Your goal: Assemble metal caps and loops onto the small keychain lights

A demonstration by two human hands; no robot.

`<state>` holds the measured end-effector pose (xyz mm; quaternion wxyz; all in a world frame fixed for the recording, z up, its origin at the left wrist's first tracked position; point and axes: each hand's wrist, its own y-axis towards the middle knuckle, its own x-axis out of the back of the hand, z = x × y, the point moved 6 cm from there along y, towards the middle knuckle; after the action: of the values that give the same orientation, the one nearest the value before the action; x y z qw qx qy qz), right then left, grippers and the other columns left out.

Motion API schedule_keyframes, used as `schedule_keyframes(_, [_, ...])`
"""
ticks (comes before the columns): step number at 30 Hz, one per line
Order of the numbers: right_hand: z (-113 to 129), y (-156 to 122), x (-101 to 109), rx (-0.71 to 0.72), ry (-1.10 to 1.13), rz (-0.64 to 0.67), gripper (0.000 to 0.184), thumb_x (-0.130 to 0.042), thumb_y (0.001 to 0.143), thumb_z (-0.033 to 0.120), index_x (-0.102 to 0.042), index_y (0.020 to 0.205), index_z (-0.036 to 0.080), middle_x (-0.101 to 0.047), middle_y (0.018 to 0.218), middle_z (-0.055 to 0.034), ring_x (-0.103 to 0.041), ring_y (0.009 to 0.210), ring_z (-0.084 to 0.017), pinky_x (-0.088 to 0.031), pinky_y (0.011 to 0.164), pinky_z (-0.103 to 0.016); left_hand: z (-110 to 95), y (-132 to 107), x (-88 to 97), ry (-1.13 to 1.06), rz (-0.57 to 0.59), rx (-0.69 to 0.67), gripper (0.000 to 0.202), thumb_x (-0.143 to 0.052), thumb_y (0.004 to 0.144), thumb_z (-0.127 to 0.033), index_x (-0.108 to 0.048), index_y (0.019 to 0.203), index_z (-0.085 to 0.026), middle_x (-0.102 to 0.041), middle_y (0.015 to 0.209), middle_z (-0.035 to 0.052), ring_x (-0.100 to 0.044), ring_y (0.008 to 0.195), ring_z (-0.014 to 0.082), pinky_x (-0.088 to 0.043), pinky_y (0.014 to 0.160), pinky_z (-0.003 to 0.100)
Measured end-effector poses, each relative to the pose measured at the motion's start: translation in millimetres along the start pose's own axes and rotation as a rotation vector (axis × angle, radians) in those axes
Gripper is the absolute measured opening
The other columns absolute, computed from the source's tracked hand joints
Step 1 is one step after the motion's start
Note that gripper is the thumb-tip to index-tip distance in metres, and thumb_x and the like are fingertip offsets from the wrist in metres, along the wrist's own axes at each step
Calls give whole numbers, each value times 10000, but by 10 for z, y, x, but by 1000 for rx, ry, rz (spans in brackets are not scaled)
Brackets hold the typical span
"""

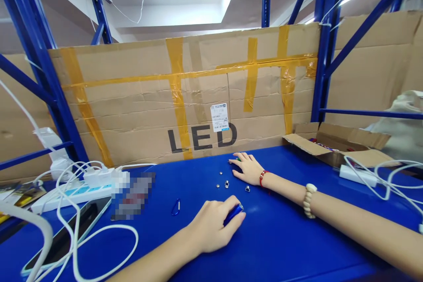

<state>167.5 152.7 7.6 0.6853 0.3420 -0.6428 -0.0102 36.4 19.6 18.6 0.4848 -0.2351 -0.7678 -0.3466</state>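
My left hand (214, 224) is closed around a small shiny blue cylinder (233, 214), with its silvery end showing past my thumb and forefinger. Farther back, my right hand (248, 168) rests low over the blue tabletop, palm down and fingers spread. Something small and green (238, 159) shows between its fingers, partly covered. Between the two hands lie several tiny metal parts, among them a silver ring-like piece (226, 183) and another silver piece (247, 189). A blue carabiner (176, 206) sits to the left of my left hand.
At left, white cables (75, 229) loop over a phone (66, 233) and a power strip (76, 196). An opened cardboard box (333, 143) and a white adapter (358, 175) are at right. A cardboard panel (139, 114) closes off the back, between blue rack posts (325, 48).
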Motion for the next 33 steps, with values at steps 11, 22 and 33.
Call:
schedule_keyframes(11, [-42, 27, -47, -53, -41, 21, 459, -457, 797, 418, -551, 1167, 164, -445, 1260, -138, -362, 1156, -265, -282, 930, -410, 34, 4, 10, -48, 1, 39, 199, -305, 905, -349, -461, 879, -228, -562, 650, -28, -539, 558, 138, -336, 563, 213])
schedule_keyframes(22, [-51, 27, -28, -39, 27, -12, 294, -504, 796, 423, -631, 998, 251, -458, 1230, -98, -371, 1143, -260, -310, 900, -402, 68, 24, -23, -103, 13, 81, 167, -336, 890, -338, -453, 863, -222, -456, 589, -49, -429, 503, 110, -306, 537, 204])
schedule_keyframes(33, [22, 14, -4, 86, 59, -40, 241, -487, 853, 388, -678, 931, 264, -529, 1147, -45, -430, 1063, -204, -301, 860, -338, 63, 42, -9, -156, -17, 83, 167, -372, 876, -328, -483, 836, -209, -398, 556, -58, -360, 476, 92, -279, 504, 205])
